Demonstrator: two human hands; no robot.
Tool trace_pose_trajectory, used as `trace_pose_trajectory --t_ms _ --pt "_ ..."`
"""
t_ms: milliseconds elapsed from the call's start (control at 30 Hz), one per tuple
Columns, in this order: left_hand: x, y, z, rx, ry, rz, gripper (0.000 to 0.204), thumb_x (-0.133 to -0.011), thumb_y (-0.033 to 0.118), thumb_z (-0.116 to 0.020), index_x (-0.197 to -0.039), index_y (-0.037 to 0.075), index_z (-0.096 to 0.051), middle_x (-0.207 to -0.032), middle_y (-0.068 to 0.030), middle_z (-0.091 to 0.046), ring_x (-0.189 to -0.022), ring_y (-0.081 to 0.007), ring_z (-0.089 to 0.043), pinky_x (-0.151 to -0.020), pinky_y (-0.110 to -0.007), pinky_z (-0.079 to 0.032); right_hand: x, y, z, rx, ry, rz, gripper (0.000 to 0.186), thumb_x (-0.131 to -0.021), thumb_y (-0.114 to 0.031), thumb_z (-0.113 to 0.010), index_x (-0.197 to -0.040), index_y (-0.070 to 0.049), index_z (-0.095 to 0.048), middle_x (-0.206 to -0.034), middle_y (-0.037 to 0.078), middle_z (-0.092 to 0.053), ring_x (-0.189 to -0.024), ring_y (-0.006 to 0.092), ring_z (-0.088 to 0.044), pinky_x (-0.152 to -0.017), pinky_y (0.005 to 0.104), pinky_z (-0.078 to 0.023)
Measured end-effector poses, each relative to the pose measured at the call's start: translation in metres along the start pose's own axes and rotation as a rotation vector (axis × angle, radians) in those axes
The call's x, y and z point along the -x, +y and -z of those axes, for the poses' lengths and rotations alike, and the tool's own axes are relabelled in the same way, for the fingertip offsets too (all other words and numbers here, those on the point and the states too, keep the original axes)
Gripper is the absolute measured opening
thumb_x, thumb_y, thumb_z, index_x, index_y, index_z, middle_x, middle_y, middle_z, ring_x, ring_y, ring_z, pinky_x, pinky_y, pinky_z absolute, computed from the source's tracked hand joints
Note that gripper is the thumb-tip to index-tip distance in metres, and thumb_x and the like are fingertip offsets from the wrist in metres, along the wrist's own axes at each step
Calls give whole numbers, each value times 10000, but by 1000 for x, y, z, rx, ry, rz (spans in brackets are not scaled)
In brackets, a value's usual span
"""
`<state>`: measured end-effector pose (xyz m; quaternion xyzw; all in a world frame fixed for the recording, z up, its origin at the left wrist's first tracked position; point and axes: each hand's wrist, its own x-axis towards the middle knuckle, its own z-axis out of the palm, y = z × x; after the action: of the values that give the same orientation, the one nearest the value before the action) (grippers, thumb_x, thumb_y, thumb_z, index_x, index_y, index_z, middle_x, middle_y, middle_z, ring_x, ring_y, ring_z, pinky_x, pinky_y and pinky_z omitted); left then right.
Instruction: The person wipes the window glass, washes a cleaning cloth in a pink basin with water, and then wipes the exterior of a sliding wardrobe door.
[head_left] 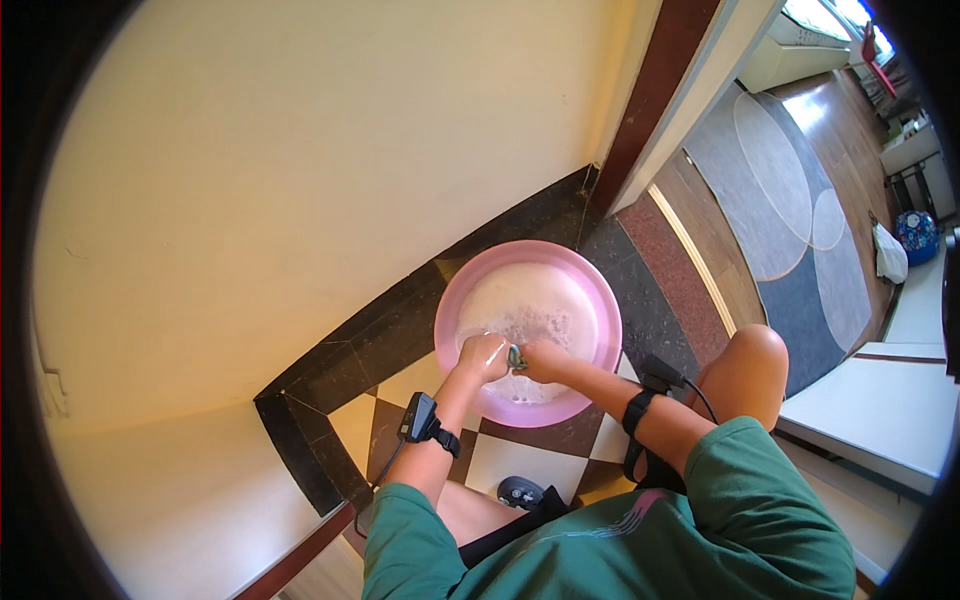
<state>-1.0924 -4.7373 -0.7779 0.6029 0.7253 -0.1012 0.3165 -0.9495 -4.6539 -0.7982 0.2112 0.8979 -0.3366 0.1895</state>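
Observation:
A pink plastic basin (446, 322) of foamy water (530, 300) stands on the checked floor (520, 465) in front of me. Over it my left hand (484, 356), wet with suds, is closed around a small grey-green item (516, 357), apparently cloth. My right hand (543, 360) grips the same item just to the right, its fingers curled. The two hands are close together, and much of what they hold is hidden inside them.
A plain wall (300, 200) and dark skirting border the basin. At right are a doorway (650, 110), grey patterned rug (780, 200), white bag (890, 255), blue patterned object (916, 238) and white cabinet (860, 410). A dark shoe (521, 492) is below the basin.

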Motion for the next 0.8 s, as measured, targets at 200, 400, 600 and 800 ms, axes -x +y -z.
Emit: trace_pose_trajectory --t_ms 200,400,600,800 --pt "13 -14 -10 40 506 -271 91 -803 124 -617 -861 99 -682 -817 -91 -639 -801 -300 -664 -656 -427 -530 6 33 25 -1672 -694 -209 545 -952 -551 -510 -1158 -51 -578 -1077 142 -618 -1001 246 -637 -900 450 -541" --pt "19 -9 11 -89 774 -454 246 -769 154 -634 -1002 184 -705 -867 -34 -604 -803 -221 -635 -631 -364 -524 24 4 10 -1914 -789 -8 572 -977 -554 -437 -1174 -29 -549 -1108 188 -627 -862 229 -671 -717 294 -589" --pt "13 -3 44 -97 805 -720 318 -763 182 -640 -1075 202 -699 -931 -21 -652 -758 -199 -630 -653 -333 -523 28 -12 16 -1846 -640 -24 168 -931 -191 -640 -973 -32 -604 -773 42 -595 -606 76 -553 -458 181 -428" --pt "11 -9 46 -196 662 -685 255 -771 178 -640 -1022 161 -683 -703 -17 -632 -660 -198 -644 -590 -319 -520 23 -16 30 -1206 -487 -215 255 -862 -302 -693 -761 -100 -575 -608 -7 -471 -459 82 -358 -419 260 -256"
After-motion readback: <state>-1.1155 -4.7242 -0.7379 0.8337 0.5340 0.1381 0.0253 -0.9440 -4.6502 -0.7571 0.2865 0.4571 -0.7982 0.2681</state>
